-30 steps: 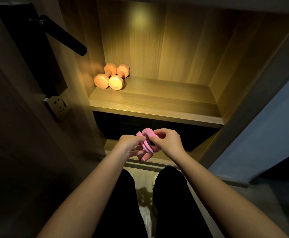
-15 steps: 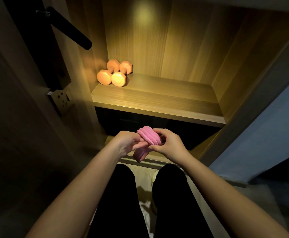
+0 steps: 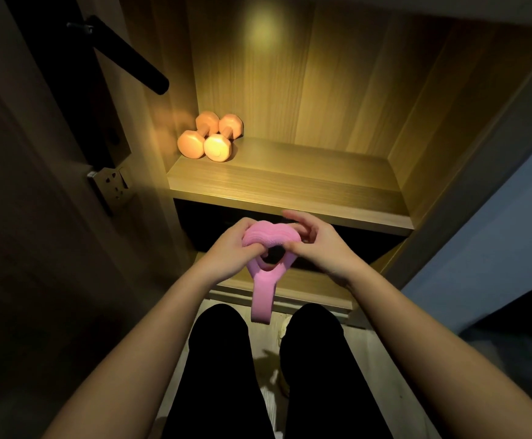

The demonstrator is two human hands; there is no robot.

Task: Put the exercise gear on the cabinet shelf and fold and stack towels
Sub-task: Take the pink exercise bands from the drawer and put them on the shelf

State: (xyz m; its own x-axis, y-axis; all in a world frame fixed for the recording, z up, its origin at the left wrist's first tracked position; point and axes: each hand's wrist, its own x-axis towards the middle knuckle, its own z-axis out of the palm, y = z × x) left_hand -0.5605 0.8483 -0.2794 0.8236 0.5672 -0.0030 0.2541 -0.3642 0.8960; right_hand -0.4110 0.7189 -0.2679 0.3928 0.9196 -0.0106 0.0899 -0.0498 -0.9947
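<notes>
A: Grip status?
B: The left hand is curling its fingers round the bunched pink resistance band. The right hand is pinching the band's right side, with its other fingers lifting loose.
A: Band position?
B: It is hanging in front of the cabinet, below the lit cabinet shelf, with one loop dangling toward the knees. Two orange dumbbells are lying side by side, touching, in the shelf's back-left corner.
A: Markings?
B: A faint mark is showing on the nearer dumbbell's face, too blurred to read. The compartment beneath is sitting in shadow, so I cannot make out its contents.
</notes>
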